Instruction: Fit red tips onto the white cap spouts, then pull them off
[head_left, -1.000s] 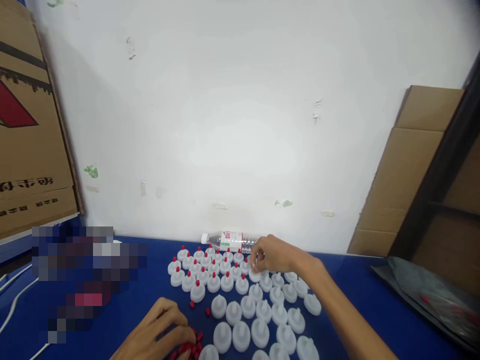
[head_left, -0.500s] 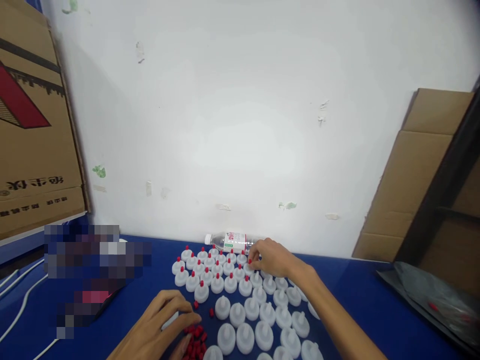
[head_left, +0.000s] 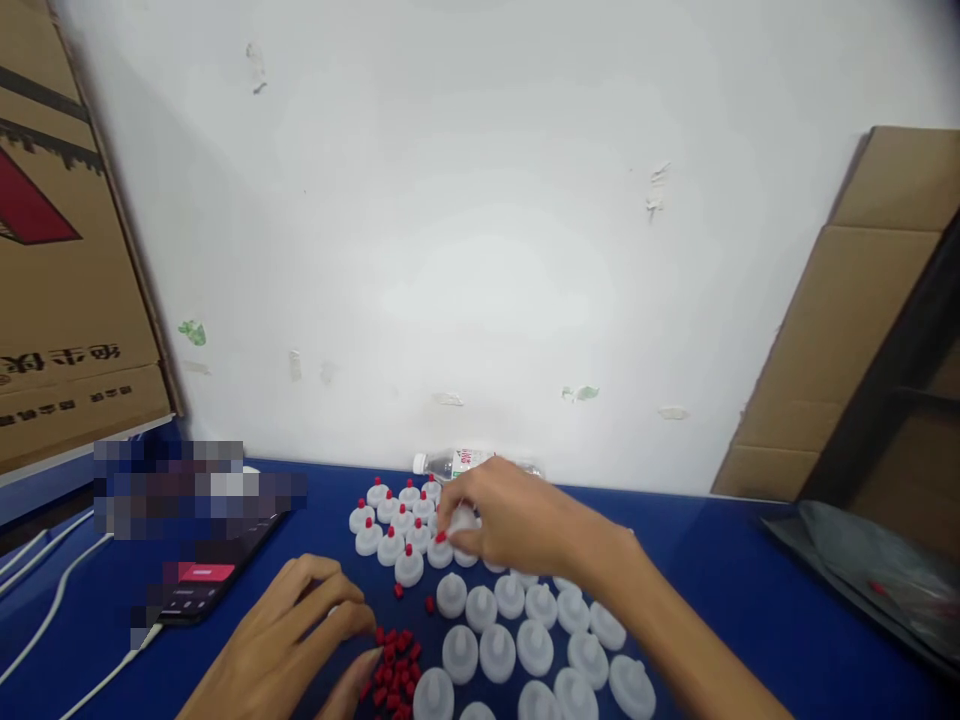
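My right hand (head_left: pixel 495 515) reaches over the far rows of white plastic caps (head_left: pixel 497 653), its thumb and forefinger pinched at a small red tip cap (head_left: pixel 441 537) on one of them. Another white cap shows between its bent fingers. Several caps at the far left have red tips, while the nearer ones have bare spouts. Beside a heap of loose red tip caps (head_left: pixel 394 675), my left hand (head_left: pixel 307 635) rests with curled fingers and thumb apart. A pale patch shows between its fingers; I cannot tell what it is.
A clear bottle (head_left: pixel 442 465) lies along the white wall, partly behind my right hand. A dark phone (head_left: pixel 225 575), partly blurred out, and white cables (head_left: pixel 56 590) are at left. Cardboard (head_left: pixel 840 330) and a grey plastic bag (head_left: pixel 847 550) stand at right.
My right hand has moved left along the far rows, from one red-tipped cap to another. My left hand has shifted slightly left and remains by the red heap. The view has tilted a little.
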